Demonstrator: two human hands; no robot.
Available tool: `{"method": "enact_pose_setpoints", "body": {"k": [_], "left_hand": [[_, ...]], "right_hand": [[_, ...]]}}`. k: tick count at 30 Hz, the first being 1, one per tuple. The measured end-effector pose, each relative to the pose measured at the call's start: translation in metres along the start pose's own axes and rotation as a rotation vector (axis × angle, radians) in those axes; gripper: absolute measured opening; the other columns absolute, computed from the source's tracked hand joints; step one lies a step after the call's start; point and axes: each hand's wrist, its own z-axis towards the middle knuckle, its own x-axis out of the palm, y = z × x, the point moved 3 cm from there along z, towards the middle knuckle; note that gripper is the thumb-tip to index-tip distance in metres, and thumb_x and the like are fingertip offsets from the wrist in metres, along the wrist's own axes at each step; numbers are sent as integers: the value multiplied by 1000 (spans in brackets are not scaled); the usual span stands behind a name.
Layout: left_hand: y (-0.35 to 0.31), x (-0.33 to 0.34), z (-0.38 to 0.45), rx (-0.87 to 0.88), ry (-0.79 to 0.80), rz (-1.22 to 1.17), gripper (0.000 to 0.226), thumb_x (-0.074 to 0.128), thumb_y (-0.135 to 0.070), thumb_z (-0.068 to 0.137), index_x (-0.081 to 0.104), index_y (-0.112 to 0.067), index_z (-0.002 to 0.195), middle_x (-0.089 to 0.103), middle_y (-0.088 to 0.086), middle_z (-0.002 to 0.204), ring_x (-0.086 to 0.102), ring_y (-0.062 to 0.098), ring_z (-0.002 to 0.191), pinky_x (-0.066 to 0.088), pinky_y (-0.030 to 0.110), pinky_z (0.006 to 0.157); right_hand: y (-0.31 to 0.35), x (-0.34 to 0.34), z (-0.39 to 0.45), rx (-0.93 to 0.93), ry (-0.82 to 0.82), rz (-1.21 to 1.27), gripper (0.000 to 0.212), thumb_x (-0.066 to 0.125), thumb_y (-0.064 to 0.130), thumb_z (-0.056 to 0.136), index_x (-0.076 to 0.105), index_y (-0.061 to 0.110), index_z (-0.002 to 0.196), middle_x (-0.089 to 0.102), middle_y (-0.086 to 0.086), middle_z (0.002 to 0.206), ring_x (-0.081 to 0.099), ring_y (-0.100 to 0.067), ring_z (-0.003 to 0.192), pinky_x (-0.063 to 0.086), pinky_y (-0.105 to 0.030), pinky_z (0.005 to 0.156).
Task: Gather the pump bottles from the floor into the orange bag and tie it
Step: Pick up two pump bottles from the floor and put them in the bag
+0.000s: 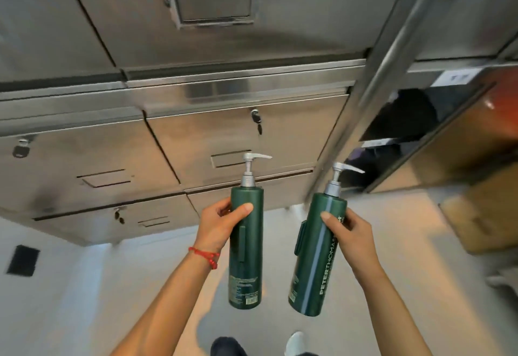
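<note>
Evidently rigid, smooth, likely slippery: each bottle (246,246) (318,254) is clasped mid-body, one per hand (217,228) (349,235), pumps avoided.

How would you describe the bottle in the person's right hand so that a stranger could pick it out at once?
In front of the steel cabinets, two green pump bottles are held up. Take the one in the right hand, the right-hand bottle. It alone tilts and shows large white lettering down its side.
</note>
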Motion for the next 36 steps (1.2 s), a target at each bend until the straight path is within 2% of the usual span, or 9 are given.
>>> {"method": "enact_pose_setpoints", "body": {"k": [7, 13, 16, 21, 25, 31, 36], "left_hand": [[-5, 154, 5, 11, 284, 104, 10, 73, -26, 69, 71, -27, 78, 74, -11, 72, 68, 8, 70, 52, 20, 59], [-3, 279, -1, 3, 457, 150, 11, 73, -27, 68, 72, -30, 78, 74, -11, 73, 68, 9, 70, 52, 18, 56], [-3, 331, -2, 4, 537, 190, 12, 73, -30, 67, 71, -29, 79, 74, -10, 73, 68, 9, 70, 51, 17, 55], [-5, 407, 13, 25, 647, 270, 17, 74, -31, 66, 69, -27, 82, 72, -10, 78, 68, 8, 72, 51, 16, 56], [-10, 471, 42, 20, 768, 291, 8, 73, -22, 70, 71, -28, 75, 73, -10, 70, 67, 6, 66, 50, 15, 53], [-25, 557, 93, 15, 940, 314, 17, 71, -17, 73, 72, -33, 70, 73, -14, 69, 67, 5, 65, 52, 17, 55], [-32, 621, 124, -20, 1044, 327, 14, 69, -12, 74, 72, -25, 70, 73, -10, 66, 67, 6, 63, 51, 16, 52]], "right_hand": [[2, -140, -10, -3, -254, 48, 9, 66, 9, 80, 66, 18, 82, 70, 13, 64, 64, 1, 60, 47, -10, 52], [-1, -248, -25, -2, -455, 69, 10, 66, 10, 80, 66, 20, 81, 70, 12, 64, 64, 2, 60, 46, -9, 52], [-2, -291, -29, 3, -539, 78, 10, 66, 10, 81, 65, 21, 81, 69, 9, 71, 64, 3, 60, 45, -8, 51], [-7, -340, -16, 23, -673, 91, 11, 66, 12, 80, 64, 22, 83, 69, 3, 78, 64, 3, 63, 47, -9, 54], [-10, -372, 12, 58, -767, 95, 12, 67, 18, 80, 63, 26, 86, 69, 3, 82, 65, 2, 66, 46, -9, 53], [-3, -406, 62, 67, -921, 135, 13, 67, 17, 80, 63, 26, 88, 69, 4, 83, 66, 1, 67, 46, -8, 53], [6, -433, 97, 85, -995, 134, 14, 68, 17, 79, 62, 28, 86, 69, 9, 80, 65, 3, 68, 47, -7, 53]]}}
